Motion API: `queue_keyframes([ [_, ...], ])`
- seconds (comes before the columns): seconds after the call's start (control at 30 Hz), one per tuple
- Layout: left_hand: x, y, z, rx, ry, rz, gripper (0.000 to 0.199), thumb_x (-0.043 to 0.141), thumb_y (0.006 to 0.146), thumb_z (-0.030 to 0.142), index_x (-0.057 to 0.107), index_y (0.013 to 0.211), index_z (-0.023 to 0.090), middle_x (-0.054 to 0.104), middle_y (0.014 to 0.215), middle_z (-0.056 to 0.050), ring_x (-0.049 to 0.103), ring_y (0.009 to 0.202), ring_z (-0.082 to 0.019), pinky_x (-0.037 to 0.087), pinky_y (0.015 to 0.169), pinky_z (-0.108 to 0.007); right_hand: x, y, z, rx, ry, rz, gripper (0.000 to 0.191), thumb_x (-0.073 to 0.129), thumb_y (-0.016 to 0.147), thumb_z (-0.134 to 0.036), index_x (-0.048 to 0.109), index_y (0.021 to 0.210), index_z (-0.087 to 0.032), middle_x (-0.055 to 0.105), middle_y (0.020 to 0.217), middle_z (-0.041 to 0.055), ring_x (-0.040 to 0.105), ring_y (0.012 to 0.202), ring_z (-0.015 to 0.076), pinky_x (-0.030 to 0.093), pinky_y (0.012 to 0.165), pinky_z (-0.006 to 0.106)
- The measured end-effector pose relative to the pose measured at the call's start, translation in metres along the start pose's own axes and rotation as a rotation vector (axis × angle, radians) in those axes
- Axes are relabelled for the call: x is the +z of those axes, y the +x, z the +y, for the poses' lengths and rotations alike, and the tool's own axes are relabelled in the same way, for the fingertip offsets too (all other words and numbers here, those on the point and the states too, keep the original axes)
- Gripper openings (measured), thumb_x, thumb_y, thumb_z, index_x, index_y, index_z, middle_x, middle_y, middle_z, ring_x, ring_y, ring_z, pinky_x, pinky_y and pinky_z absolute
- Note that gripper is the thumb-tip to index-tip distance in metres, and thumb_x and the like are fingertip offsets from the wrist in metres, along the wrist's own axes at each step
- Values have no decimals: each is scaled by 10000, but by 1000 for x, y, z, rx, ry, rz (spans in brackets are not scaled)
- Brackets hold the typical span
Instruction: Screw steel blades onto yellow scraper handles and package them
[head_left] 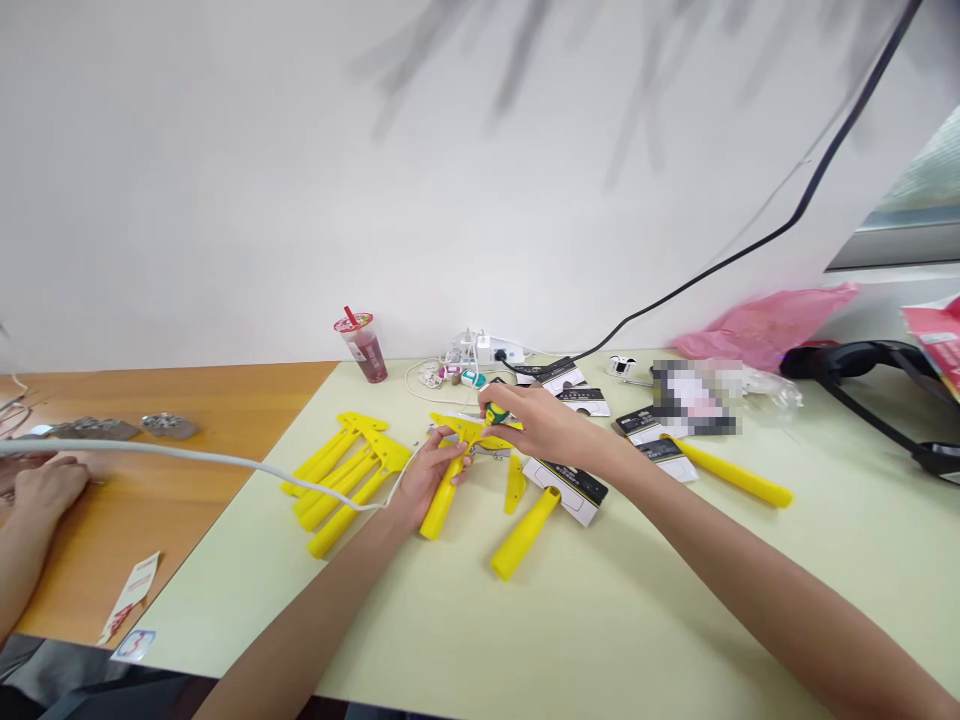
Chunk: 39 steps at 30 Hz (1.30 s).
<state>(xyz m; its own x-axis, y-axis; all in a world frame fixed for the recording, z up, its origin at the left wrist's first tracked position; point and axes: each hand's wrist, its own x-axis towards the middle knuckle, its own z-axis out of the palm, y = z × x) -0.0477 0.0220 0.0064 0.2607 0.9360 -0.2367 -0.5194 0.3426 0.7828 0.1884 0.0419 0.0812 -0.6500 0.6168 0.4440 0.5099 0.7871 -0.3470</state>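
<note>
My left hand [421,478] is closed around a yellow plastic scraper handle [441,502] with a wide, flared head. In my right hand [541,420] is a screwdriver [493,413] with a green and yellow grip, held over the scraper head. The screwdriver's tip is too small to make out. To the left, several similar yellow scraper handles [337,528] lie side by side. A small loose yellow plate [514,486] rests just right of my left hand. Nearer me is a yellow tube handle [525,540], its upper end by a black-and-white package card [579,495].
A drink cup [365,350] and a white power strip [480,350] stand by the wall. Another yellow tube handle [739,475] lies right. A white cable [247,462] crosses in front. Another person's hand [56,490] is at the wooden table [247,400].
</note>
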Motion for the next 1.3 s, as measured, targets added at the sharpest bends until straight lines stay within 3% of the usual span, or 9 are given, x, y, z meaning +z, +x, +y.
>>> queue_keyframes([
  [0.2, -3, 1, -3, -18, 12, -26, 555, 972, 708, 143, 550, 1057, 232, 680, 967, -5, 668, 706, -118, 383, 464, -177, 4, 1, 11, 67, -76, 106, 315, 717, 1067, -465, 535, 1238, -275, 786, 1170, 94, 756, 868, 269, 506, 743, 358],
  [0.4, -4, 2, -5, -1, 9, -23, 558, 969, 723, 146, 545, 1076, 232, 680, 972, -8, 674, 727, -117, 386, 472, -164, 7, 2, 9, 74, -102, 161, 352, 792, 1031, -440, 551, 1231, -278, 804, 1193, 72, 791, 876, 248, 495, 701, 329],
  [0.7, -3, 2, -6, 9, 30, -34, 583, 990, 724, 176, 527, 1073, 237, 676, 977, -8, 679, 737, -121, 391, 471, -162, 6, 4, 3, 163, -133, 149, 284, 666, 1097, -481, 522, 1210, -264, 823, 1067, 81, 787, 774, 247, 481, 635, 332],
  [0.87, -4, 3, -3, 8, 16, -51, 604, 1009, 720, 199, 547, 1108, 239, 687, 1025, -13, 691, 774, -128, 409, 476, -178, 3, 2, -8, 46, -186, 274, 240, 599, 1135, -419, 477, 1274, -266, 818, 1141, 113, 775, 813, 265, 498, 658, 358],
  [0.97, -5, 3, -1, 15, -14, -21, 599, 1009, 718, 189, 556, 1107, 244, 686, 1055, -13, 693, 794, -129, 418, 493, -181, -14, -2, -23, -123, -165, 408, 142, 517, 1159, -324, 440, 1267, -275, 789, 1161, 125, 770, 908, 264, 540, 758, 376],
  [1.03, -5, 2, 1, 20, -62, -3, 600, 1007, 708, 160, 562, 1100, 252, 679, 1058, -8, 688, 803, -128, 430, 517, -184, -32, -4, -31, -142, -128, 443, 134, 480, 1145, -258, 429, 1267, -278, 761, 1122, 115, 747, 920, 262, 544, 785, 379],
  [1.13, -4, -4, 7, 15, -156, -5, 597, 992, 692, 116, 583, 1099, 269, 670, 1075, -6, 661, 801, -119, 437, 550, -187, -61, -8, -21, 87, -175, 405, 173, 491, 1125, -309, 470, 1290, -265, 716, 978, 70, 630, 689, 235, 469, 658, 360],
  [1.2, -3, -8, 10, 18, -186, -33, 572, 972, 696, 107, 608, 1102, 279, 659, 1080, -7, 628, 783, -109, 423, 554, -188, -74, -12, 4, 270, -247, 343, 231, 511, 1111, -389, 527, 1289, -241, 656, 810, 31, 584, 637, 247, 406, 623, 355],
  [1.3, -2, -14, 14, 30, -189, -89, 525, 956, 699, 112, 640, 1083, 279, 638, 1052, -8, 576, 743, -100, 395, 540, -193, -78, -19, 57, 581, -374, 52, 290, 574, 1075, -521, 647, 1042, -242, 693, 807, 77, 628, 738, 278, 394, 643, 358],
])
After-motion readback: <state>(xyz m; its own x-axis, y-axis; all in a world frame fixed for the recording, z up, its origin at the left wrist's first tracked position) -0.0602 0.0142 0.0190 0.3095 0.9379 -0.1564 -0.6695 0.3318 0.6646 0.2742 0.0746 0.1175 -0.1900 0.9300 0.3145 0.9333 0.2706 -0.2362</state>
